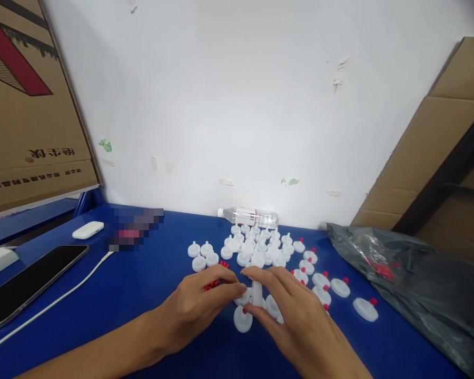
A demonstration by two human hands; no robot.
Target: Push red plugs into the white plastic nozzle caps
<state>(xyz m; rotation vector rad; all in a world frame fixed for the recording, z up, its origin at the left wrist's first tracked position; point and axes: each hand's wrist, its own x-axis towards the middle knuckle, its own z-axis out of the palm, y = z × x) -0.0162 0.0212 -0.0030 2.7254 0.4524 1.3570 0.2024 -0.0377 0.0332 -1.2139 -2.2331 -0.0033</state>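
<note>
Bright, diffuse light on the wall (237, 116) (a pixelated patch (132, 230) at left), stretched edges.

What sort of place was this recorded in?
Probably a small workshop or makeshift work corner: many white plastic pieces, some with red tips, are spread on a blue table, with a large printed cardboard box at the left.

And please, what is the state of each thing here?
Right hand: gripping white lid, on edge
Left hand: pinched beside it, contents hidden
Red pieces: loose
Leftmost lids: no red tips
Rightmost lids: red-tipped
Bottle: lying, capped
Phone: screen dark
White case: shut
Bag: crumpled
</note>
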